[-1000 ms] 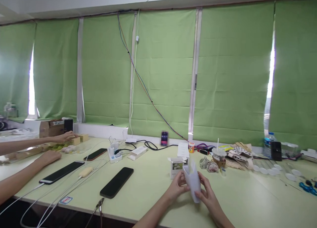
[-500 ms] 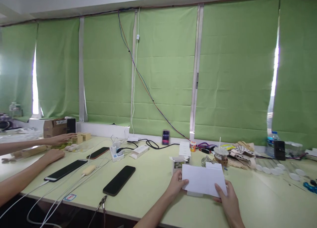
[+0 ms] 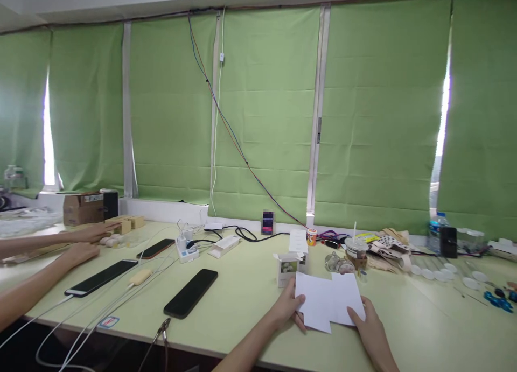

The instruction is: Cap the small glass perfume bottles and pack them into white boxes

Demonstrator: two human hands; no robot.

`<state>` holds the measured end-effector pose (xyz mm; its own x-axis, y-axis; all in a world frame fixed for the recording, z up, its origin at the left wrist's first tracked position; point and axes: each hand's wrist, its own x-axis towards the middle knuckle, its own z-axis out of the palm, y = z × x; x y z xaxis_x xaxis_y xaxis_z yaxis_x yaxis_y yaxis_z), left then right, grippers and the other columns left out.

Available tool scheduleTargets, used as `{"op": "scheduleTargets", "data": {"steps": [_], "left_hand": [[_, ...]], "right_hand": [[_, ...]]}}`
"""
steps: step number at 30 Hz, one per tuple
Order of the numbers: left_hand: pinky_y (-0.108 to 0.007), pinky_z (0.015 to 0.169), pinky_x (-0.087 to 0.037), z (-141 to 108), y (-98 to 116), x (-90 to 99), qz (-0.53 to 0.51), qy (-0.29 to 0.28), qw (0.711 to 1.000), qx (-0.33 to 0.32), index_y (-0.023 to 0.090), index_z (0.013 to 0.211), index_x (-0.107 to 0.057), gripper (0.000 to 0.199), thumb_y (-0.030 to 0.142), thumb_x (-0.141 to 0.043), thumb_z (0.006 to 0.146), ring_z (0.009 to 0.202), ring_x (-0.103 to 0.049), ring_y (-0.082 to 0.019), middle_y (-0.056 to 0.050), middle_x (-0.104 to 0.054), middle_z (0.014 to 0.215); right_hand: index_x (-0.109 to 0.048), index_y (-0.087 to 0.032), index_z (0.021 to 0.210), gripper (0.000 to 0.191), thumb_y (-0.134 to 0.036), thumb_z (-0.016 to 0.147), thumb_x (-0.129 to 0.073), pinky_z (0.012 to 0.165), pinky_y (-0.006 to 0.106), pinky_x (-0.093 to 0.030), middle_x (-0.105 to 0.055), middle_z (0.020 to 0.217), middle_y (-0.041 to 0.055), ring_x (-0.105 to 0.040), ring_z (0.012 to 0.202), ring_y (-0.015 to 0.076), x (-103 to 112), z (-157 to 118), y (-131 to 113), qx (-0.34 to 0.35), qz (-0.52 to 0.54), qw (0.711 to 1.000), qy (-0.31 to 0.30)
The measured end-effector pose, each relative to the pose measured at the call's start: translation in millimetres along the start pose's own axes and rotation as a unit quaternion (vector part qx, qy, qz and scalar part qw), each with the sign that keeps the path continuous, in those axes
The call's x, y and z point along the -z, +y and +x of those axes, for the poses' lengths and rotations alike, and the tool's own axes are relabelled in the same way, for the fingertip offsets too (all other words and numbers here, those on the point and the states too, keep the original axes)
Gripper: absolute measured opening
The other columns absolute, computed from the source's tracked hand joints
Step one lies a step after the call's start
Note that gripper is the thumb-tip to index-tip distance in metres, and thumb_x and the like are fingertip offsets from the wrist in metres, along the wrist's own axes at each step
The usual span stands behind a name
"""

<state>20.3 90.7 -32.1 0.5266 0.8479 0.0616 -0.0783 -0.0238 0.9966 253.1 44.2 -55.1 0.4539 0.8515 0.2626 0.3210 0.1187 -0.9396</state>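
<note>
Between my two hands I hold a flat, white, card-like sheet with a stepped outline (image 3: 317,302), up near the front edge of the pale yellow-green tabletop (image 3: 242,302). Its long axis runs from left to right across me, its blank face turned toward me. The left part's lower edge slants down to the right; the right part sits a little higher, with a step between them at top and bottom.

My left hand (image 3: 283,308) is clamped on the left edge, thumb on the face, fingers behind, one fingertip showing below. My right hand (image 3: 371,326) pinches the lower right corner, thumb across the front and fingers round the back. Both forearms come up from below and angle inward toward the sheet.

Just beyond my left hand stands an open white cardboard box with a printed picture (image 3: 287,271). A black rectangular phone (image 3: 191,294) lies flat, well to the left.
</note>
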Motion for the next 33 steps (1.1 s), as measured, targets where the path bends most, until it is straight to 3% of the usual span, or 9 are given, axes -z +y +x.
{"op": "scheduleTargets", "data": {"steps": [5, 11, 14, 17, 27, 30, 31, 33], "left_hand": [[-0.025, 0.037, -0.051, -1.2, 3.3, -0.4, -0.009, 0.018, 1.000, -0.006, 0.021, 0.112, -0.031, 0.056, 0.046, -0.062, 0.073, 0.042, -0.063, -0.016, 0.001, -0.064, 0.068], [-0.024, 0.039, -0.053, 3.1, 0.6, 0.3, -0.025, 0.015, 0.999, -0.023, 0.023, 0.122, -0.034, 0.069, 0.030, -0.070, 0.064, 0.045, -0.063, -0.014, 0.004, -0.061, 0.065], [-0.024, 0.042, -0.055, 5.3, -0.5, 0.8, -0.017, 0.004, 1.000, -0.006, 0.018, 0.112, -0.046, 0.059, 0.025, -0.072, 0.059, 0.047, -0.062, -0.013, 0.003, -0.060, 0.060], [-0.025, 0.040, -0.055, 4.7, 1.5, 1.4, -0.016, -0.003, 1.000, 0.006, 0.014, 0.102, -0.052, 0.048, 0.025, -0.071, 0.059, 0.047, -0.061, -0.014, 0.000, -0.062, 0.059], [-0.024, 0.040, -0.053, 5.2, 1.1, 4.4, -0.036, 0.000, 0.999, -0.005, 0.012, 0.101, -0.055, 0.049, 0.030, -0.075, 0.061, 0.044, -0.061, -0.014, -0.002, -0.064, 0.059], [-0.026, 0.039, -0.051, 0.3, 5.8, 2.2, 0.064, 0.056, 0.993, -0.081, 0.013, 0.093, -0.060, 0.033, 0.036, -0.066, 0.071, 0.047, -0.059, -0.015, -0.004, -0.062, 0.064], [-0.027, 0.041, -0.051, -2.4, 7.0, 1.6, 0.125, 0.081, 0.980, -0.130, 0.013, 0.090, -0.063, 0.028, 0.037, -0.061, 0.075, 0.049, -0.059, -0.015, -0.005, -0.062, 0.068], [-0.032, 0.054, -0.054, -8.1, 8.3, 0.3, 0.271, 0.106, 0.926, -0.239, 0.015, 0.096, -0.066, 0.026, 0.032, -0.052, 0.082, 0.061, -0.062, -0.019, -0.010, -0.064, 0.082]], "right_hand": [[-0.048, -0.023, 0.097, 0.044, -0.055, 0.067, -0.049, 0.072, 0.044, -0.048, -0.069, 0.093, 0.0122, -0.064, 0.083, 0.0342, -2.1, 0.5, 4.1, -0.001, -0.099, 0.995, 0.006], [-0.043, -0.023, 0.108, 0.051, -0.058, 0.072, -0.041, 0.076, 0.043, -0.048, -0.065, 0.106, 0.0142, -0.063, 0.091, 0.0331, 0.6, -1.8, 3.0, -0.008, -0.080, 0.996, 0.044], [-0.042, -0.022, 0.113, 0.053, -0.058, 0.074, -0.040, 0.075, 0.042, -0.048, -0.064, 0.107, 0.0143, -0.064, 0.087, 0.0323, 1.5, -1.4, 5.5, -0.012, -0.070, 0.996, 0.048], [-0.043, -0.022, 0.116, 0.055, -0.057, 0.074, -0.041, 0.074, 0.041, -0.049, -0.065, 0.106, 0.0135, -0.065, 0.084, 0.0307, 0.5, -0.2, 10.0, -0.013, -0.049, 0.998, 0.035], [-0.045, -0.020, 0.125, 0.060, -0.052, 0.075, -0.039, 0.081, 0.041, -0.050, -0.064, 0.110, 0.0125, -0.061, 0.099, 0.0304, -1.8, 3.6, 21.0, -0.006, -0.030, 0.999, 0.025], [-0.044, -0.016, 0.128, 0.064, -0.050, 0.074, -0.042, 0.093, 0.047, -0.042, -0.060, 0.112, 0.0151, -0.055, 0.108, 0.0336, -1.0, 4.5, 18.3, 0.032, -0.063, 0.996, 0.044], [-0.043, -0.013, 0.130, 0.068, -0.051, 0.073, -0.043, 0.095, 0.050, -0.040, -0.059, 0.113, 0.0171, -0.053, 0.111, 0.0354, -1.5, 4.5, 16.7, 0.043, -0.070, 0.995, 0.057], [-0.039, -0.009, 0.133, 0.076, -0.054, 0.072, -0.048, 0.095, 0.052, -0.040, -0.055, 0.117, 0.0197, -0.050, 0.114, 0.0370, -4.2, 2.6, 12.3, 0.052, -0.038, 0.997, 0.052]]}}
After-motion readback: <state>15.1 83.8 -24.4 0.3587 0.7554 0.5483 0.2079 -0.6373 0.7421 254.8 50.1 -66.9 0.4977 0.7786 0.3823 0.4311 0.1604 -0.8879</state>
